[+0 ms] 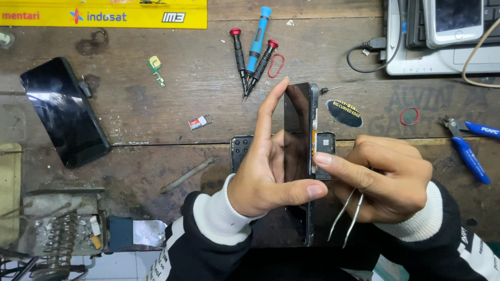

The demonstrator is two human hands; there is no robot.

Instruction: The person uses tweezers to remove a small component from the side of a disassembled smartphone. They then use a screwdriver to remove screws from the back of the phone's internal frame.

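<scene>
While the left hand (265, 171) is gripping the opened black phone (302, 140) on its edge above the wooden table (156, 109), the right hand (388, 177) is pinching thin metal tweezers (348, 216) and touching its side. A loose black back cover (239, 151) is lying underneath, so closing up looks undone.

Phone (298, 130) on edge between left hand (265, 171) fingers and right hand (388, 177) fingers. Tweezers (346, 216) under right fingers. Screwdrivers (253, 57) beyond left fingertips; pliers (469, 148) right of right fingers.
</scene>
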